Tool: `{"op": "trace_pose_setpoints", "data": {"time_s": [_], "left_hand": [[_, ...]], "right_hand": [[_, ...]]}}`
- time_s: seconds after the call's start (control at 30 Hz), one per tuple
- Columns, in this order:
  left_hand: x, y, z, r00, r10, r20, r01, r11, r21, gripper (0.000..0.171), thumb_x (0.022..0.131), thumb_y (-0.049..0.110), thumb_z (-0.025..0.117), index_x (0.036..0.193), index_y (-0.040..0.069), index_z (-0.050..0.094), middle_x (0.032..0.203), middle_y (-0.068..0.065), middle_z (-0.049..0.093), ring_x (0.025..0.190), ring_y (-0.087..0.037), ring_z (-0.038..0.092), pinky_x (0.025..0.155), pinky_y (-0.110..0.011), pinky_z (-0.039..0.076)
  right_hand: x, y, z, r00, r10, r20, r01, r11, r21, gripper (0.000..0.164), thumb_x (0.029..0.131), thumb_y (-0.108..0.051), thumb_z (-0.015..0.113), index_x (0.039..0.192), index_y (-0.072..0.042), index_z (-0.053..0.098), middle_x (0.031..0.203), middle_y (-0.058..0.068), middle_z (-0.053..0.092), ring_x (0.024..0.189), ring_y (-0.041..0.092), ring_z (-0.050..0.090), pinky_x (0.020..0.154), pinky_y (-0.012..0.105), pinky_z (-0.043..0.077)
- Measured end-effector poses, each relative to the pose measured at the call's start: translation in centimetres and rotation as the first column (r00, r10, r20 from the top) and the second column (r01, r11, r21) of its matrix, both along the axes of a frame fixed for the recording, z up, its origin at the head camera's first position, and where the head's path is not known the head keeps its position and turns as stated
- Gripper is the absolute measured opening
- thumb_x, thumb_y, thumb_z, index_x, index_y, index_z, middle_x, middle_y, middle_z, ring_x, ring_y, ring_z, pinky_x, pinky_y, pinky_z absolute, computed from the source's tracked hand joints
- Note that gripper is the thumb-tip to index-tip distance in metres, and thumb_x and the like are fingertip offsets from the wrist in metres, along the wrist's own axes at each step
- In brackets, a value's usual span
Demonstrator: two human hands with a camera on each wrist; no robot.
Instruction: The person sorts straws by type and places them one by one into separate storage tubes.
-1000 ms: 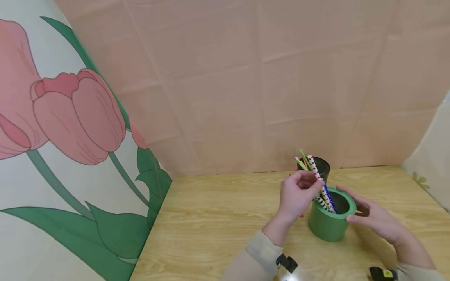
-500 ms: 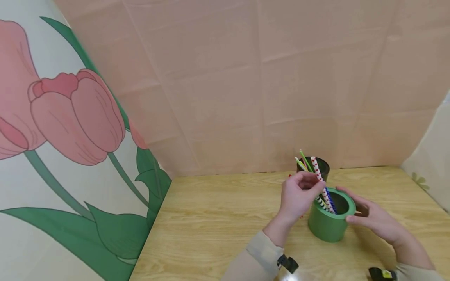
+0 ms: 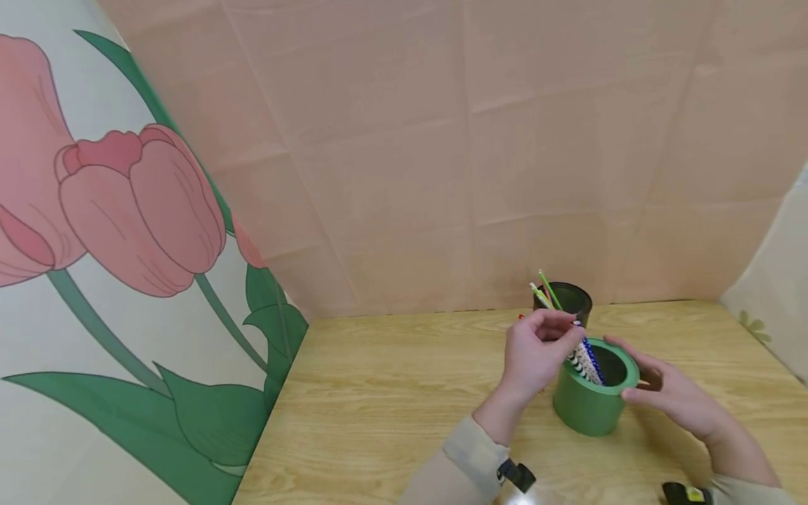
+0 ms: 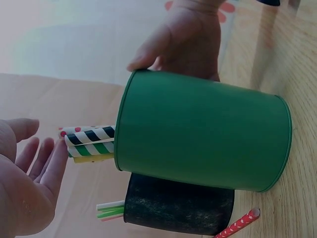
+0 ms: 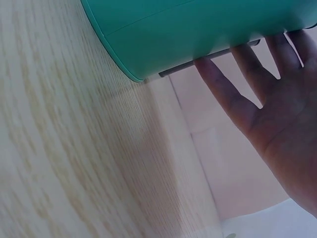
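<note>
Several patterned paper straws (image 3: pixel 588 365) lean in a green can (image 3: pixel 587 408), which stands on the table. In the left wrist view, the ends of the straws (image 4: pixel 89 144) stick out past the rim, spotted, black-striped and green-striped. My left hand (image 3: pixel 533 351) is over the can's left rim, fingertips right at the straw ends and thumb apart from them. My right hand (image 3: pixel 675 393) cups the can's right side, thumb at the front and fingers behind. The right wrist view shows its fingers (image 5: pixel 252 64) spread against the can's wall.
Behind the green can stands a black can (image 3: pixel 579 301) with thin green, white and pink sticks (image 3: pixel 548 289) in it. A red straw with white stars (image 4: pixel 242 221) lies beside the black can. A pink sheet (image 3: pixel 442 175) covers the back wall behind the wooden table (image 3: pixel 391 393).
The white straw with red marks, which stood up above my left hand, has dropped down into the green can. Both hands and the can have hardly moved.
</note>
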State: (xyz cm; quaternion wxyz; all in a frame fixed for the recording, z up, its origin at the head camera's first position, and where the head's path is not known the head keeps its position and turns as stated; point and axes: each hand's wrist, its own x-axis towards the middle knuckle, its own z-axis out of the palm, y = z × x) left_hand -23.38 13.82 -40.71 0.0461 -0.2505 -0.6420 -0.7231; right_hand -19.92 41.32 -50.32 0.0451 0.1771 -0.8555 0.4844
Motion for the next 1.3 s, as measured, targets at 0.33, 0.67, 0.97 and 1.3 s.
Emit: {"op": "trace_pose_setpoints", "data": {"time_s": [0.33,0.67,0.97,1.3], "left_hand": [[-0.6,-0.8,-0.2,0.998,0.05,0.027,-0.05,0.998,0.032,0.017,0.095,0.011,0.084,0.11,0.006,0.078,0.093,0.015,0.073,0.082,0.001,0.069,0.075,-0.02,0.062],[-3.2,-2.8,-2.9,0.979,0.125,0.163,-0.151,0.976,0.158,0.013,0.09,-0.005,0.081,0.102,-0.001,0.077,0.089,0.0,0.077,0.077,-0.013,0.074,0.071,-0.026,0.065],[-5.1,-2.2,-8.9,0.93,0.159,0.33,-0.196,0.977,0.083,0.014,0.087,-0.006,0.08,0.1,-0.007,0.076,0.081,-0.003,0.072,0.072,-0.025,0.074,0.066,-0.035,0.067],[-5.8,-0.4,-12.2,0.868,0.223,0.444,-0.22,0.974,-0.058,0.022,0.082,-0.012,0.081,0.101,-0.002,0.075,0.079,-0.003,0.067,0.064,-0.012,0.061,0.069,-0.045,0.066]], "right_hand": [[0.2,-0.4,0.5,1.0,-0.008,-0.012,0.008,1.0,0.015,0.083,0.098,-0.001,0.071,0.17,-0.018,0.032,0.156,-0.029,0.044,0.131,-0.006,0.05,0.094,0.018,0.048],[0.1,-0.3,0.5,0.998,0.044,-0.041,-0.045,0.998,-0.035,0.086,0.096,0.005,0.07,0.169,-0.012,0.03,0.157,-0.03,0.043,0.131,-0.006,0.05,0.096,0.017,0.049],[0.4,-0.4,-0.3,0.997,0.064,-0.05,-0.067,0.996,-0.064,0.085,0.095,0.007,0.07,0.169,-0.009,0.03,0.157,-0.028,0.045,0.132,-0.004,0.052,0.097,0.018,0.051],[0.4,-0.3,-0.1,0.997,0.045,-0.066,-0.048,0.998,-0.041,0.085,0.095,0.005,0.07,0.169,-0.011,0.032,0.159,-0.026,0.045,0.135,-0.002,0.051,0.097,0.016,0.047]]}}
